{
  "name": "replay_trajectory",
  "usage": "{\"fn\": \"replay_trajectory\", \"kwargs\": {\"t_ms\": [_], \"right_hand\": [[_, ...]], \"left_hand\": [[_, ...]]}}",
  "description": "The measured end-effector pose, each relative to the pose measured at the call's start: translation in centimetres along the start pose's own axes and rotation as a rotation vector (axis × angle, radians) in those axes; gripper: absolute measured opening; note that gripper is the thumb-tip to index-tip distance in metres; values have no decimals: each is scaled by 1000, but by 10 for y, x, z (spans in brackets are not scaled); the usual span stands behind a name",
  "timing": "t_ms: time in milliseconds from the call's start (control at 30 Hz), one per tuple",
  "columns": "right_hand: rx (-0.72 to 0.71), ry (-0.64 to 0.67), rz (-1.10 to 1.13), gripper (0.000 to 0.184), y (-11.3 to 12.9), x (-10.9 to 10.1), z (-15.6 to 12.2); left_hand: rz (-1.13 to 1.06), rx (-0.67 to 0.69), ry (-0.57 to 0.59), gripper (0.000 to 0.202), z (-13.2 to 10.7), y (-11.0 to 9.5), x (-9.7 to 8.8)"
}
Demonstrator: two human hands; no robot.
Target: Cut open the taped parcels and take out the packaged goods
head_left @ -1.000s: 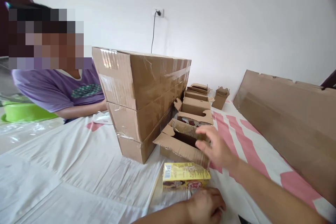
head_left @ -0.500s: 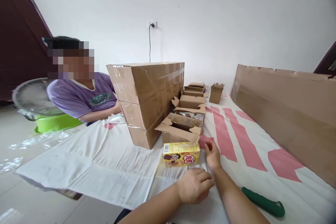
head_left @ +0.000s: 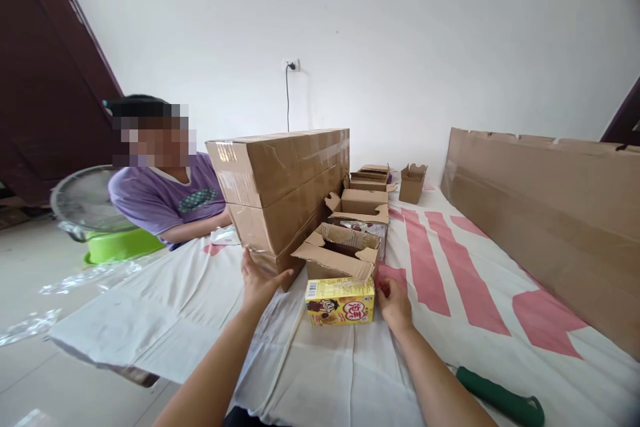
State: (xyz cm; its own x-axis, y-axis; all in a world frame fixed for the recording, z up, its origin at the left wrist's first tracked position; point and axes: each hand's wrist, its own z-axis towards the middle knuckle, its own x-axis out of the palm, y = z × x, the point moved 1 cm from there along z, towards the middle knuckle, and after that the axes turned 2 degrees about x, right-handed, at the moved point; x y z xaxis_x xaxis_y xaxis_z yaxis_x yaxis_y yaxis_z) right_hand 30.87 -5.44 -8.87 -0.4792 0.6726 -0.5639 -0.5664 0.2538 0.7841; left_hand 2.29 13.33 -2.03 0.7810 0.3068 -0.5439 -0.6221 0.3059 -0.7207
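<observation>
A yellow printed snack box [head_left: 340, 307] stands on the white cloth in front of an open brown carton [head_left: 343, 255]. My right hand [head_left: 395, 305] is at the snack box's right end, its fingers loosely bent and the tips close to the box; whether they touch it I cannot tell. My left hand [head_left: 260, 280] is open, thumb and fingers spread, at the lower near corner of the stacked taped cartons [head_left: 280, 180]. Nothing is held in it.
More open cartons [head_left: 365, 207] line up behind, beside the stack. A green-handled tool [head_left: 500, 395] lies at the front right. A long cardboard panel [head_left: 540, 213] stands along the right side. Across the stack sits a person in a purple shirt [head_left: 175, 197], near a fan [head_left: 90, 197].
My left hand has moved from in front of the snack box leftward to the carton stack, its fingers spreading. My right hand has come closer to the snack box's right end. The view has shifted slightly.
</observation>
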Motion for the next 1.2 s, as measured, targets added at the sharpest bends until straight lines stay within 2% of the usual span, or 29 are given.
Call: {"fn": "replay_trajectory", "kwargs": {"t_ms": [167,367,533,633,833,1067,1200], "right_hand": [[1,22,-23,17,1,-1,-1],[-1,27,-30,17,-1,-1,-1],[-20,24,-13,16,-1,0,0],[-22,15,-3,15,-1,-1,-1],[-24,-10,15,14,0,-1,-2],[-19,-40,86,15,-3,3,0],[-6,-68,167,16,-4,5,1]], "left_hand": [[-63,-54,-24,123,-6,-5,5],[15,-115,-42,117,-9,-13,2],[58,-143,-72,108,-26,-26,6],[61,-150,-97,110,-35,-31,12],[37,-100,-150,117,-32,-21,20],[10,-77,-130,119,-22,-17,14],[-124,-151,-106,120,-30,-18,11]]}}
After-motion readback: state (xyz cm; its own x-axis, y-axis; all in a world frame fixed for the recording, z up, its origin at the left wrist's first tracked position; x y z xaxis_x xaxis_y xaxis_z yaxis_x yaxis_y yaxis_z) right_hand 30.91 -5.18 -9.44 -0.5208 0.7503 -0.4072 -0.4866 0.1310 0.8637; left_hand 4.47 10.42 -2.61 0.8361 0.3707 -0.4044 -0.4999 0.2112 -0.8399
